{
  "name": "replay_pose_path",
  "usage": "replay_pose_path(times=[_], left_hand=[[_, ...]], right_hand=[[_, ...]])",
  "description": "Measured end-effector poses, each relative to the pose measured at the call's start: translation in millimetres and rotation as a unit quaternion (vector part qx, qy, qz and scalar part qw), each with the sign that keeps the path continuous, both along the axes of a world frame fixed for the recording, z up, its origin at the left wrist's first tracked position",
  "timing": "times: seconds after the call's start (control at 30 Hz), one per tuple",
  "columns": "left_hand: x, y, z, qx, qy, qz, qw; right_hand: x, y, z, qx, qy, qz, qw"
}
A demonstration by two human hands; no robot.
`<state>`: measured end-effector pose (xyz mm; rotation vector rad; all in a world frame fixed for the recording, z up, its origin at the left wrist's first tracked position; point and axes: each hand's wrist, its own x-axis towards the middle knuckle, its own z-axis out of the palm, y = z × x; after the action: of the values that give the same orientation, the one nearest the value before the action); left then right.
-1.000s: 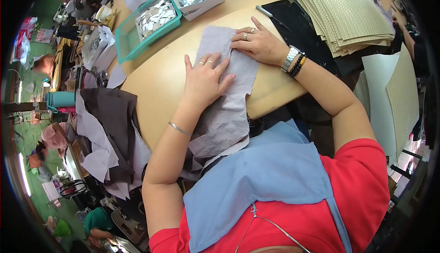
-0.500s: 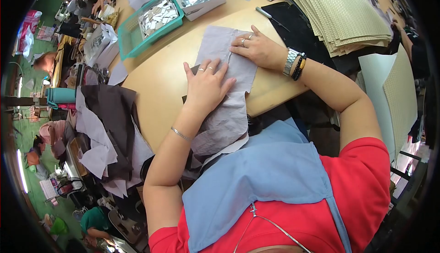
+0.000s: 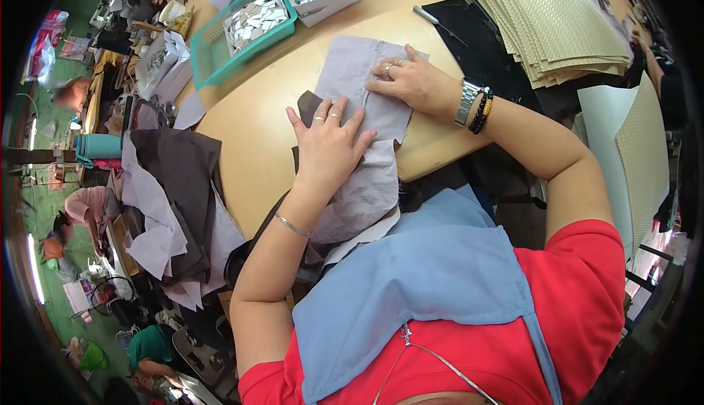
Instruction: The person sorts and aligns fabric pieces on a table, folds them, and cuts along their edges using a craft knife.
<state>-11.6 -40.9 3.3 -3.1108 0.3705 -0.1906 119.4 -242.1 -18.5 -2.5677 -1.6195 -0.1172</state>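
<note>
A light grey-lilac fabric piece [image 3: 345, 64] lies on the table's edge. Its crumpled lower part [image 3: 367, 192] hangs toward my lap, and a seam or fold runs down its middle. My left hand [image 3: 330, 141] rests flat on its left side, fingers spread and holding nothing. Across the seam, my right hand [image 3: 414, 82] presses on the upper right part with bent fingers, the fingertips against the cloth. A dark brown piece [image 3: 308, 103] sticks out under the left side of the fabric, beside my left fingers; most of it is hidden.
A teal tray [image 3: 209, 71] of small pale pieces and a white box [image 3: 323, 12] of shiny pieces stand at the back. A pen-like tool [image 3: 425, 15] lies by black material. Textured cream sheets [image 3: 546, 23] are stacked right; dark and lilac fabrics [image 3: 183, 192] hang left.
My left hand has shifted slightly, and more of the dark brown piece shows beside its fingers. My right fingers have moved a little down along the seam.
</note>
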Motion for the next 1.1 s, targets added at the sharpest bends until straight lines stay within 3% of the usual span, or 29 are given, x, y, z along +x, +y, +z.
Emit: replay_pose_path(times=[1.1], left_hand=[[-41,-4,9,-0.009,0.027,0.062,0.998]], right_hand=[[-42,14,2,-0.014,-0.025,0.038,0.999]])
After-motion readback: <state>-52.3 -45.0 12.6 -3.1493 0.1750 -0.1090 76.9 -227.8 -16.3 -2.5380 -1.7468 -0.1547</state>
